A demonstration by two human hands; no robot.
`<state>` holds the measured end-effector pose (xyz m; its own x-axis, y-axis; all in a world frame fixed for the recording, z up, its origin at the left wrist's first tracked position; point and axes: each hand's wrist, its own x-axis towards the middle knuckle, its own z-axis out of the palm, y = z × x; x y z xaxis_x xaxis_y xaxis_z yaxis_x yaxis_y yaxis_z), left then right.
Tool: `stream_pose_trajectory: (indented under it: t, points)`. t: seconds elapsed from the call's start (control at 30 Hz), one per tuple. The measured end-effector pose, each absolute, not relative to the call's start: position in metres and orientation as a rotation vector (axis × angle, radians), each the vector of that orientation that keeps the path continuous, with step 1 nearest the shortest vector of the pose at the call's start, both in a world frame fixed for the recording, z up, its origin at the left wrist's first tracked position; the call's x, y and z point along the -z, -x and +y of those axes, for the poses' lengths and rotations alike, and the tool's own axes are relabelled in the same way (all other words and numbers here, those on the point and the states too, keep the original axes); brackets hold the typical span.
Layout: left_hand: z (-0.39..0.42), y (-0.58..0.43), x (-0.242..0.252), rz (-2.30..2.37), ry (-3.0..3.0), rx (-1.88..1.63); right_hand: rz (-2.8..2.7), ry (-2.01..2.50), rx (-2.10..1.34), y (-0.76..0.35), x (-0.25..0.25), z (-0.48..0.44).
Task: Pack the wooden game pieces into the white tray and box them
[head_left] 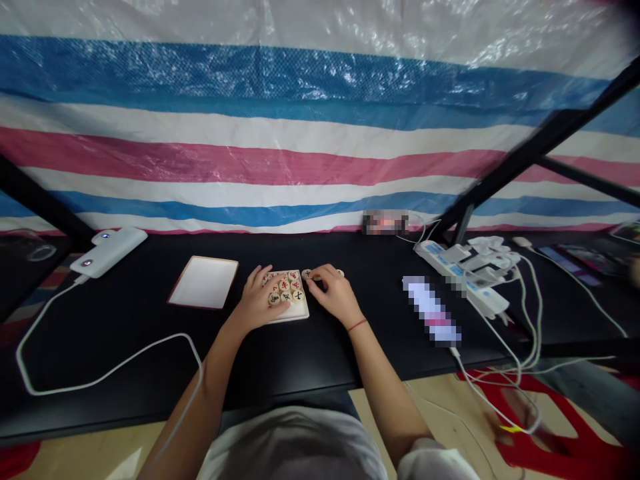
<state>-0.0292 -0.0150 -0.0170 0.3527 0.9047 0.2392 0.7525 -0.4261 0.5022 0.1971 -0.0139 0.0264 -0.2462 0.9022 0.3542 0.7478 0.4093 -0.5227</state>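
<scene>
Round xiangqi pieces with red and black characters lie in rows in a shallow white box on the black table. The strip of the box nearest me is bare. My left hand rests over the left side of the box, fingers spread across the pieces. Just beyond the box's right edge, my right hand has its thumb and fingers curled round a xiangqi piece. Another piece shows behind that hand, partly hidden by it.
An upturned box lid lies to the left. A white device with a cable sits farther left. On the right are a phone, a power strip and tangled cables. A striped sheet hangs behind the table.
</scene>
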Motion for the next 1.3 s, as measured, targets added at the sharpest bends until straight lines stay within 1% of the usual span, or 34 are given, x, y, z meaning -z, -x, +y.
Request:
stream_pose_trajectory:
  t: [0.27, 0.37, 0.47, 0.53, 0.63, 0.73, 0.8, 0.9, 1.07, 1.17, 1.3]
  points:
    - [-0.014, 0.029, 0.019, 1.481, -2.272, -0.718, -2.349, 1.591, -0.341, -0.192, -0.028, 0.028]
    - [-0.014, 0.029, 0.02, 1.481, -2.281, -0.709, -2.34, 1.643, -0.338, -0.188, -0.029, 0.03]
    - [-0.013, 0.029, 0.017, 1.487, -2.296, -0.759, -2.2, 1.641, -0.357, -0.186, -0.032, 0.024]
    - [-0.013, 0.027, 0.012, 1.457, -2.327, -0.858, -2.044, 1.547, -0.451, -0.182, -0.034, 0.016]
    - [-0.012, 0.026, 0.002, 1.329, -2.347, -1.003, -1.841, 1.338, -0.745, -0.169, -0.031, 0.004]
    - [-0.012, 0.027, -0.006, 1.222, -2.301, -1.035, -1.701, 1.176, -0.994, -0.153, -0.023, -0.003]
    - [-0.013, 0.03, -0.009, 1.188, -2.291, -1.033, -1.643, 1.124, -1.054, -0.146, -0.018, -0.005]
    - [-0.016, 0.036, -0.012, 1.204, -2.283, -1.066, -1.639, 1.115, -1.041, -0.144, -0.015, -0.006]
    - [-0.027, 0.048, -0.014, 1.277, -2.211, -1.151, -1.61, 1.248, -0.854, -0.158, -0.015, -0.006]
    - [-0.039, 0.055, -0.014, 1.235, -2.231, -1.104, -1.552, 1.296, -0.777, -0.165, -0.014, -0.006]
    - [-0.051, 0.066, -0.01, 1.245, -2.324, -0.947, -1.565, 1.319, -0.732, -0.169, -0.013, -0.005]
